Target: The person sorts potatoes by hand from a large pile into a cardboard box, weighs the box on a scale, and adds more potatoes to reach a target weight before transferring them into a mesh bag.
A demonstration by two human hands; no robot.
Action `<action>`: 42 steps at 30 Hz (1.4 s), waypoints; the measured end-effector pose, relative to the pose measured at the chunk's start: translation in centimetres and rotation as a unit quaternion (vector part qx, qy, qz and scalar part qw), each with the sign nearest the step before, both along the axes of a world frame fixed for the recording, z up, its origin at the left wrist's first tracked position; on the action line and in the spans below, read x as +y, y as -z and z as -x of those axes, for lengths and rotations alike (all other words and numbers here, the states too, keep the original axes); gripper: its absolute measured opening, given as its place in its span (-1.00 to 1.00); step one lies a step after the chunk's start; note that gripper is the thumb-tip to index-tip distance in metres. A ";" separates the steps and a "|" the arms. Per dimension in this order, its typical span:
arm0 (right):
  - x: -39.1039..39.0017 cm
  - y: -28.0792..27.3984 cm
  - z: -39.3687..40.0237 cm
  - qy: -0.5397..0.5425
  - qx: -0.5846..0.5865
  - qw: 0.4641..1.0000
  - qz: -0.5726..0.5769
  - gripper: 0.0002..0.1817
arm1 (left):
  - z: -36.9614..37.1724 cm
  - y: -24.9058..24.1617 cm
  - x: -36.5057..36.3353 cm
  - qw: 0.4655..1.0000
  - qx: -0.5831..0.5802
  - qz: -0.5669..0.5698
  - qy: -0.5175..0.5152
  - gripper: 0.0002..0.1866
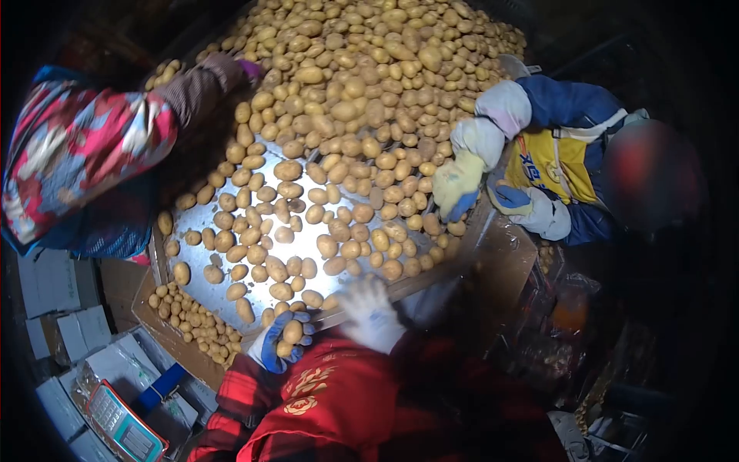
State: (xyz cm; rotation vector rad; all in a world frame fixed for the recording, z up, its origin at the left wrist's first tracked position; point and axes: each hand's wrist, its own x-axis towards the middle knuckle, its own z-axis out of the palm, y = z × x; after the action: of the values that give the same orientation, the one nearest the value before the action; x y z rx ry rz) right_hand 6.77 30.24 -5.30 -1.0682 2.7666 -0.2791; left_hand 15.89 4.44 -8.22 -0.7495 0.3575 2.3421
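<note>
My left hand (pixel 271 348), in a white glove with blue-coated fingers, is at the near edge of a metal sorting table. Its fingers curl around two potatoes (pixel 293 332), held close to my red apron (pixel 327 385). My right hand (pixel 369 308), in a whitish glove, is over the table's near rim beside loose potatoes (pixel 392 269). Motion smears its fingers, so I cannot make out whether it holds anything. Scattered potatoes lie on the shiny metal tabletop (pixel 271 158), and a large potato heap (pixel 362 69) rises at the far side.
A co-worker in a patterned sleeve (pixel 85 146) reaches into the heap at left. Another, in a yellow apron (pixel 550 162) and gloves, works at right. A cardboard box of small potatoes (pixel 188 317) stands at the lower left, near a scale with a keypad (pixel 123 423).
</note>
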 end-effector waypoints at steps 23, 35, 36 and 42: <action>0.8 -1.9 7.5 0.158 -0.147 0.974 0.070 -0.44 | 8.3 -0.1 6.6 0.993 -0.006 -0.077 -0.092 -0.48; -1.3 4.7 9.0 0.187 -0.052 0.972 0.133 -0.83 | 5.2 1.8 2.6 0.993 -0.027 -0.089 -0.072 -0.60; -0.9 4.4 8.3 0.253 -0.210 0.911 0.247 -0.82 | 5.3 0.6 2.7 0.997 -0.027 -0.060 -0.050 -0.59; -3.0 -1.7 6.3 0.087 -0.120 0.951 0.271 -0.61 | 4.9 0.0 3.2 0.781 0.461 0.414 0.079 -0.43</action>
State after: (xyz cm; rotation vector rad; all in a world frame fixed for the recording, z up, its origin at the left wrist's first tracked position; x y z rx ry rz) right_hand 0.44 27.21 -3.63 -0.8052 2.6163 -1.1638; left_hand 11.03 7.60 -8.19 0.1903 1.8685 2.1548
